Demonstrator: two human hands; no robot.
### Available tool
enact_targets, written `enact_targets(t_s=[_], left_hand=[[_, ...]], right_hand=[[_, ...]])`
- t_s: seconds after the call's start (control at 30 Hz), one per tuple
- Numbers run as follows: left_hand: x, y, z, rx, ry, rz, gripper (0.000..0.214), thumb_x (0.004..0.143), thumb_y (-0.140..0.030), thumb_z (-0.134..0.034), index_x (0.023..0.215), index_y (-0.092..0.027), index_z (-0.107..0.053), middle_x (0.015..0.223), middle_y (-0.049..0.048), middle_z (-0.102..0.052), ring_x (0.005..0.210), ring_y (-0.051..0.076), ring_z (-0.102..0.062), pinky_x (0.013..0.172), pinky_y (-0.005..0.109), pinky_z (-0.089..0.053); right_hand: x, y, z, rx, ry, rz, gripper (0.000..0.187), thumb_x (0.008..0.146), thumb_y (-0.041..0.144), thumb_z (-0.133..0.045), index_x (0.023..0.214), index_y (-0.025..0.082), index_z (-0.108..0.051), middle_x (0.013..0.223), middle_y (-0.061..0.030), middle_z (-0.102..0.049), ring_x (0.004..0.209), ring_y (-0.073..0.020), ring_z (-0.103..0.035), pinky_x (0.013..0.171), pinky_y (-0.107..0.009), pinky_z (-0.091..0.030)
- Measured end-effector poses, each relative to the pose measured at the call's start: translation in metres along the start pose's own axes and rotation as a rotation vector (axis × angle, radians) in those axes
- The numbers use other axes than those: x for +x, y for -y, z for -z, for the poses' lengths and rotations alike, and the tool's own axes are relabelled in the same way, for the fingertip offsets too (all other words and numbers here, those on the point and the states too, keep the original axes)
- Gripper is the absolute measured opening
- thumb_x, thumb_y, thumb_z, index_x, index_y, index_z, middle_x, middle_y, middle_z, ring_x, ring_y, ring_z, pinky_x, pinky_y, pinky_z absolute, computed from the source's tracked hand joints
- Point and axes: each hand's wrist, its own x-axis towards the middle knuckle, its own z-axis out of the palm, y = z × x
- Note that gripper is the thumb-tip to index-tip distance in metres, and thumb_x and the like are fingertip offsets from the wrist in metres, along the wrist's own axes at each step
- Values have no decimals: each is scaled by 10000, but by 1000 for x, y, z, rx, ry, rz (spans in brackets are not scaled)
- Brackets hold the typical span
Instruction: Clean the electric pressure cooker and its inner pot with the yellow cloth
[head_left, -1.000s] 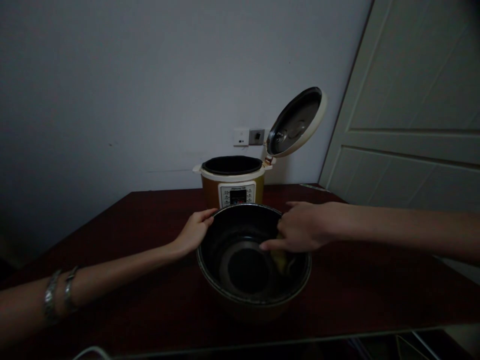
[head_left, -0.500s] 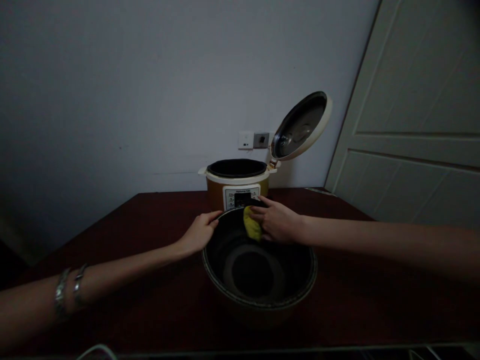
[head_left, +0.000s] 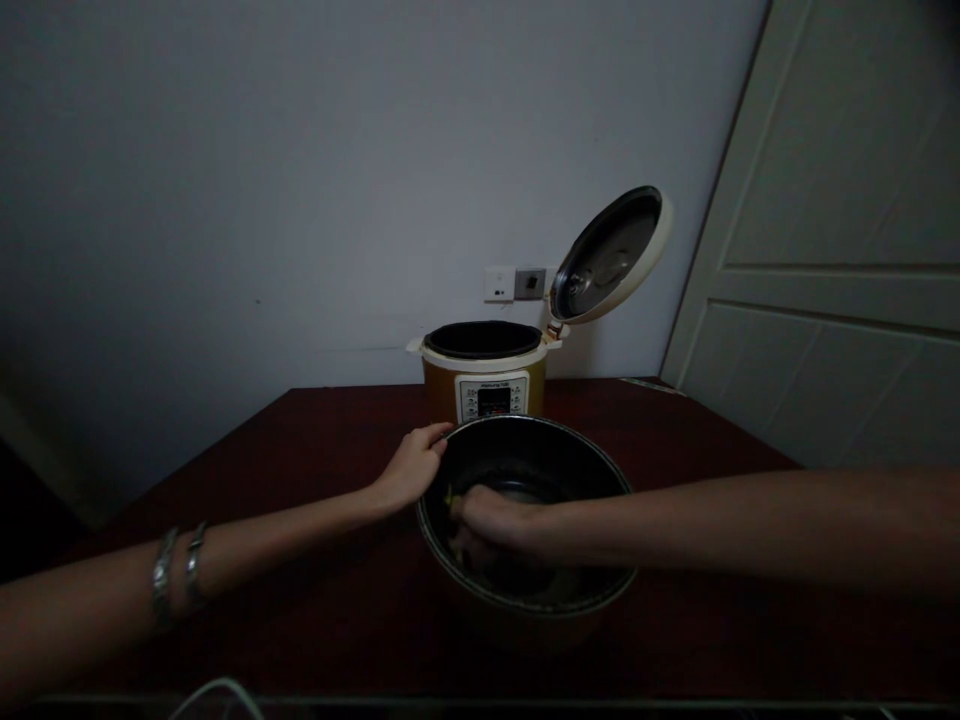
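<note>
A dark round inner pot (head_left: pixel 592 465) stands on the table in front of me, its opening tilted towards me. My left hand (head_left: pixel 415 462) grips the pot's rim at the upper left, fingers closed over the edge. Inside the pot, my right hand (head_left: pixel 495 520) is closed on a yellow-green cloth (head_left: pixel 452 500) near the left inner wall. Most of the cloth is hidden by the hand. Just behind the pot sits a multicooker (head_left: pixel 442 385) with a golden-brown body and a front control panel. Its lid (head_left: pixel 615 255) is raised on the right.
The dark red table (head_left: pixel 330 430) reaches back to a pale wall (head_left: pixel 300 200) with a socket (head_left: pixel 499 284) and a switch plate (head_left: pixel 529 284). At the right is a panelled door (head_left: pixel 825 240). A white cable (head_left: pixel 225 686) loops at the table's front edge.
My right hand has moved with the cloth from the pot's upper inner wall down and left, deeper inside. My left hand stays on the rim. The view has shifted slightly.
</note>
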Motion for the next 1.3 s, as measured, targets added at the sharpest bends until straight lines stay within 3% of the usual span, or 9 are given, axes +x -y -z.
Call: enact_targets(t_s=[0.1,0.33,0.5,0.6,0.7,0.83,0.93,1.17,1.3], left_hand=[[2,3,0,13,11,2,374,788,-181,-471,1130,-124,-610,1187,120,-626,1144,248,-538,996,390,-371],[2,11,-4,-1,3,4,424,800,-203,-477,1218,-144,-509,1215,142,-594,1137,243,-536,982,390,-381],[-2,-10,10,82,-84,-86,498,796,-253,-490,1276,-148,-410,1241,153,-550,1102,235,-536,964,403,-387],[-10,-36,31,230,-113,-388,311,811,-294,-442,1076,-161,-537,1069,119,-606,947,209,-557,875,390,-432],[-33,-60,44,453,70,-813,198,784,-323,-454,813,-199,-605,813,95,-624,804,215,-549,774,380,-440],[-74,-71,25,601,370,-1499,142,772,-269,-505,676,-244,-607,632,9,-600,569,145,-486,538,301,-400],[-90,-61,0,610,302,-1728,151,782,-214,-534,677,-253,-635,827,7,-670,716,131,-546,520,263,-406],[-83,-51,-28,640,175,-1575,196,853,-195,-504,938,-169,-679,748,-10,-655,613,100,-520,458,231,-407],[-83,-55,-33,672,235,-1497,249,858,-168,-496,1060,-85,-616,633,-12,-607,499,103,-487,430,245,-415]], right_hand=[[-8,10,-6,152,-100,-62,165,833,129,-339,712,164,-447,538,35,-456,394,-70,-429,410,-182,-384],[-54,20,29,-87,107,23,172,724,110,-418,562,166,-429,453,64,-379,331,-40,-296,341,-155,-244],[-73,13,45,-65,115,-4,149,698,141,-416,555,167,-448,472,66,-372,352,-40,-289,353,-154,-253],[-75,8,47,-100,101,61,142,680,117,-410,587,159,-509,505,56,-404,391,-46,-335,376,-155,-273],[-78,10,44,-164,80,148,174,704,74,-413,637,148,-554,523,55,-423,440,-46,-348,420,-153,-284],[-81,21,37,-168,73,218,167,766,94,-435,759,144,-595,562,55,-467,487,-54,-395,451,-157,-314],[-77,25,31,-131,70,250,143,768,92,-453,795,148,-581,544,68,-452,479,-55,-387,442,-158,-305],[-55,15,24,66,110,346,268,689,19,-479,913,163,-516,629,66,-503,530,-56,-440,454,-156,-300],[-39,15,25,-120,112,490,308,679,22,-487,950,166,-517,780,18,-583,663,-87,-539,547,-175,-400]])
